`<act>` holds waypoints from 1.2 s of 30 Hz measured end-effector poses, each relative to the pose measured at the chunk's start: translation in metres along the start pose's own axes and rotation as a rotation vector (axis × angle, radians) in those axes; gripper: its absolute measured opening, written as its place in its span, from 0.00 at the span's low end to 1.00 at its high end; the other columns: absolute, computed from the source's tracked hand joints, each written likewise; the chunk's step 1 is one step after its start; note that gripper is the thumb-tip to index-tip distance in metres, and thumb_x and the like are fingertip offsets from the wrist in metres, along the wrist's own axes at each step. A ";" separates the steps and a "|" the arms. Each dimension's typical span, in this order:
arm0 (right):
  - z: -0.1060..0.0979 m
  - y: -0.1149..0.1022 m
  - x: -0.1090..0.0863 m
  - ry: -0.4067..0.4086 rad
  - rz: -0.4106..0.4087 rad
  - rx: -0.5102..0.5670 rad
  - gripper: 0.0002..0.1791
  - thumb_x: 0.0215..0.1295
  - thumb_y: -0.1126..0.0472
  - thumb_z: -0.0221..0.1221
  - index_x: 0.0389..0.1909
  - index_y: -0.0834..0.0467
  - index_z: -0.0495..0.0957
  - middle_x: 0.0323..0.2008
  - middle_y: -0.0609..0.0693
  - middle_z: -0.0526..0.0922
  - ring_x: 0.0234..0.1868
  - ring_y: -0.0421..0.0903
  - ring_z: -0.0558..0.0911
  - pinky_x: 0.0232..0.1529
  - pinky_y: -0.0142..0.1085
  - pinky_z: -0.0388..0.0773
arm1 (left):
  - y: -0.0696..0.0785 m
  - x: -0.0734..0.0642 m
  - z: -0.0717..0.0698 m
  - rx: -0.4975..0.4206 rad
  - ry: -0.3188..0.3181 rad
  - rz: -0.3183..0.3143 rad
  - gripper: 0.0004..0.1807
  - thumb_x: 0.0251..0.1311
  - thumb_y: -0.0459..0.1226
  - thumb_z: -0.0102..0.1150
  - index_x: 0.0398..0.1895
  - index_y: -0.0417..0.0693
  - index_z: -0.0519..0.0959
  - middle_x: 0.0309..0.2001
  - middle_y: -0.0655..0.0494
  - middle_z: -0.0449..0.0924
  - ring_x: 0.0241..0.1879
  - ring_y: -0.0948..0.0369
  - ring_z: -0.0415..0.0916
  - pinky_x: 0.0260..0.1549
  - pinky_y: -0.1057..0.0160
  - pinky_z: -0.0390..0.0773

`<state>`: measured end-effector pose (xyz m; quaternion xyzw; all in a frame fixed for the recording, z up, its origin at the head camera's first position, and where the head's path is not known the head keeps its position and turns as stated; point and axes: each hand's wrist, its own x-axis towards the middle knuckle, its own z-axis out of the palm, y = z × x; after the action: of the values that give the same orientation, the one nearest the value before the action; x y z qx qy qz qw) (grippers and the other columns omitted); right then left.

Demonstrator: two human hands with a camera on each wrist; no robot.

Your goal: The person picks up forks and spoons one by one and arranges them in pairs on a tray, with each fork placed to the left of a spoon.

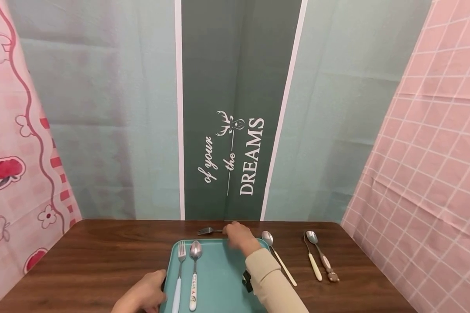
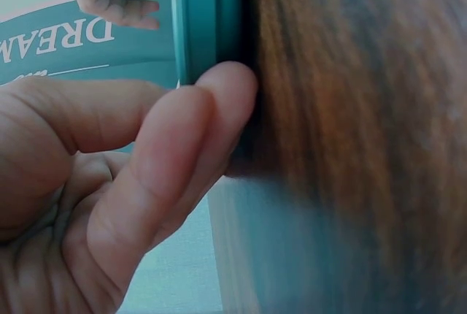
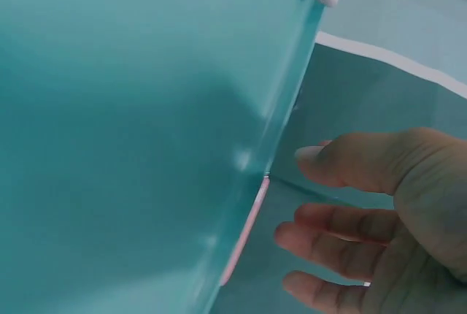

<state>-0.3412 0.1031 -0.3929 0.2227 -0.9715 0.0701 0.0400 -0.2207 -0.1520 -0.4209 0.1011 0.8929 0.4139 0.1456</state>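
Note:
A teal rectangular tray [image 1: 221,278] lies at the near edge of the table. My left hand [image 1: 144,290] grips its left rim; the left wrist view has thumb and finger [image 2: 168,135] right at the edge. On the tray lie a fork with a pale blue handle [image 1: 179,278] and a spoon with a patterned white handle [image 1: 193,278]. Beyond the far rim, my right hand [image 1: 240,237] reaches over a metal fork [image 1: 206,231], hiding its handle end. In the right wrist view the right thumb and fingers are spread apart, near a pink strip [image 3: 245,234] behind the rim.
Right of the tray lies a spoon with a cream handle [image 1: 283,265]. Farther right are a cream-handled utensil [image 1: 314,266] and a spoon with a brown bear handle [image 1: 326,261]. Fabric curtains [image 1: 149,130] close off the back and both sides of the wooden table [image 1: 102,252].

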 end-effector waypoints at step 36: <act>0.028 0.044 0.032 0.040 0.169 0.096 0.03 0.52 0.68 0.63 0.29 0.59 0.81 0.28 0.51 0.74 0.32 0.50 0.72 0.33 0.45 0.75 | -0.001 0.003 0.003 -0.007 0.020 -0.015 0.14 0.39 0.19 0.48 0.33 0.37 0.68 0.23 0.49 0.68 0.20 0.56 0.69 0.18 0.60 0.71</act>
<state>-0.3910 0.1243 -0.4218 0.1400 -0.9814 0.1241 0.0425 -0.2227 -0.1495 -0.4236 0.0898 0.8936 0.4169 0.1402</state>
